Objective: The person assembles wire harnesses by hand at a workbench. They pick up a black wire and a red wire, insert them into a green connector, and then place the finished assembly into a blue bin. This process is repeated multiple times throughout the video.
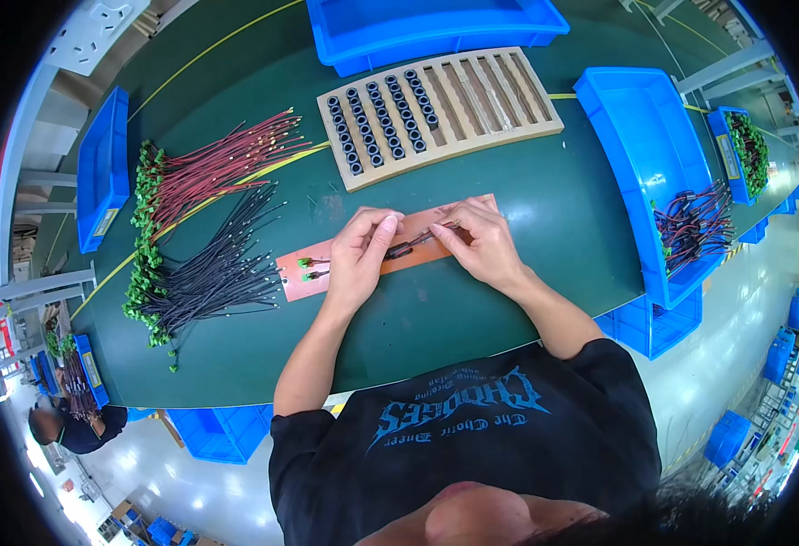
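A copper-coloured flat strip [292,284] lies slantwise on the green table under both hands. On its left part rest two small green connectors [306,263] with short dark leads running under my left hand [364,250]. Thumb and fingers of that hand are closed in a pinch; what lies between them is hidden. My right hand [479,240] pinches dark wires [425,236] just above the strip. Between the hands, black sleeve-like parts [399,250] show on the wires. Left of the strip are bundles of black wires [213,278] and red wires [226,168] with green connectors [145,264].
Beyond the hands stands a slotted wooden tray [363,177] with rows of black ring-shaped parts [374,123]. Blue bins [436,45] border the far side; another blue bin [636,118] at right holds finished-looking wire bundles [695,223]. A person [81,426] is at far left.
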A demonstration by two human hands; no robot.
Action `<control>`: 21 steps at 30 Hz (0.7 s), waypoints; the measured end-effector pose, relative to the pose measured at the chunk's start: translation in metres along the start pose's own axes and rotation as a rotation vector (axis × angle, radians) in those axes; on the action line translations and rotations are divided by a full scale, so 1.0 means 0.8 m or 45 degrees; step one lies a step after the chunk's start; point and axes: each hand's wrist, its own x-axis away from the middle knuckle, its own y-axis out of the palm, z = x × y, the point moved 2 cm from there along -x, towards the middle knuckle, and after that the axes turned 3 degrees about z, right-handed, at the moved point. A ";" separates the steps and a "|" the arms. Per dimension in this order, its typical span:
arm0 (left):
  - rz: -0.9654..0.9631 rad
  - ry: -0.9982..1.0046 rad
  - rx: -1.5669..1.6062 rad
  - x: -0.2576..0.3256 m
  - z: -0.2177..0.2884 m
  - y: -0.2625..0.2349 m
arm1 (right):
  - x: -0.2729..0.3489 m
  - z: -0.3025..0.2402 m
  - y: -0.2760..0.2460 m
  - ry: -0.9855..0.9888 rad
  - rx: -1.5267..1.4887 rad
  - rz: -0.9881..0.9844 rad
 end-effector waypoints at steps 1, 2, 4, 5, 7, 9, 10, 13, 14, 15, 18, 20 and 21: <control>0.011 0.001 -0.025 0.001 0.002 -0.004 | 0.000 0.002 -0.001 -0.008 0.038 0.000; 0.020 -0.001 -0.048 0.004 0.002 -0.008 | 0.000 0.003 -0.003 -0.012 0.078 -0.001; -0.009 0.018 -0.171 0.010 0.006 -0.017 | -0.001 0.004 -0.003 0.001 0.077 -0.012; -0.048 0.037 -0.270 0.014 0.011 -0.023 | -0.001 0.004 -0.004 0.009 0.076 -0.018; -0.136 0.174 -0.453 0.017 0.023 -0.024 | -0.002 0.006 -0.004 0.025 0.062 -0.032; -0.235 0.410 -0.613 0.019 0.038 -0.020 | -0.002 0.008 -0.005 0.046 0.061 -0.053; -0.234 0.411 -0.632 0.019 0.036 -0.021 | -0.001 0.008 -0.005 0.059 0.066 -0.063; -0.195 0.412 -0.673 0.020 0.029 -0.025 | -0.001 0.010 -0.005 0.053 0.063 -0.071; -0.164 0.412 -0.676 0.020 0.027 -0.026 | -0.001 0.010 -0.005 0.042 0.060 -0.069; -0.133 0.412 -0.678 0.020 0.025 -0.027 | -0.001 0.010 -0.006 0.037 0.057 -0.074; -0.076 0.484 -0.651 0.021 0.019 -0.026 | -0.002 0.009 -0.007 0.050 0.053 -0.107; -0.056 0.508 -0.634 0.022 0.020 -0.023 | -0.002 0.006 -0.010 0.096 0.057 -0.157; -0.047 0.520 -0.625 0.022 0.020 -0.022 | -0.002 0.006 -0.010 0.106 0.054 -0.159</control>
